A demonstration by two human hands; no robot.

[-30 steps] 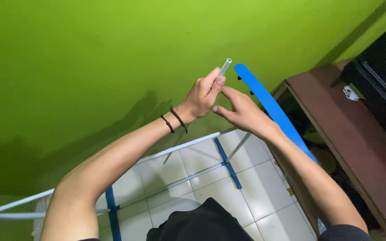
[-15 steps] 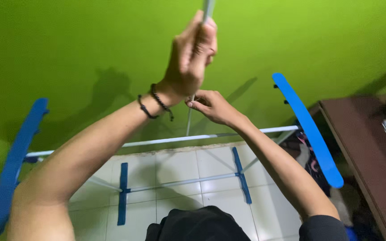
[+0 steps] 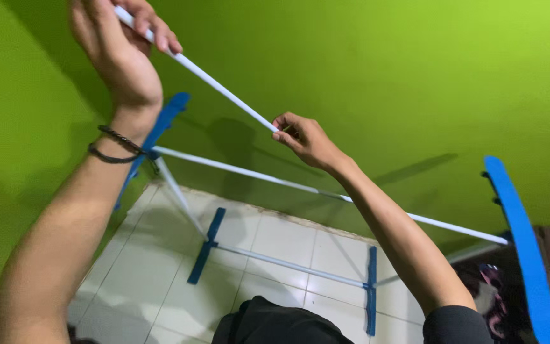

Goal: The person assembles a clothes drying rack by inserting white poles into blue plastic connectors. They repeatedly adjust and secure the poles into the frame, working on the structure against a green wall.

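Since prev frame, left hand [image 3: 119, 54] raised, rod [image 3: 218, 89] tilted; both hands' fingers [image 3: 286, 130] gripping it.

upper end of the white rod [image 3: 211, 81] lost behind the left hand [image 3: 119, 54] and past the top edge; lower end tucked into the right hand [image 3: 303, 139], tip unseen. left fingertips [image 3: 163, 39] partly cut by the top edge. blue side bar [image 3: 522, 248] at right clipped by the bottom edge, its join to the long rail [image 3: 326, 191] too small to make out. rail's middle stretch hidden behind the right forearm. dark cloth [image 3: 275, 322] cut off at the bottom. patterned thing [image 3: 488, 286] in the shadowed right corner too dim to tell. bracelets [image 3: 114, 145] blurred.
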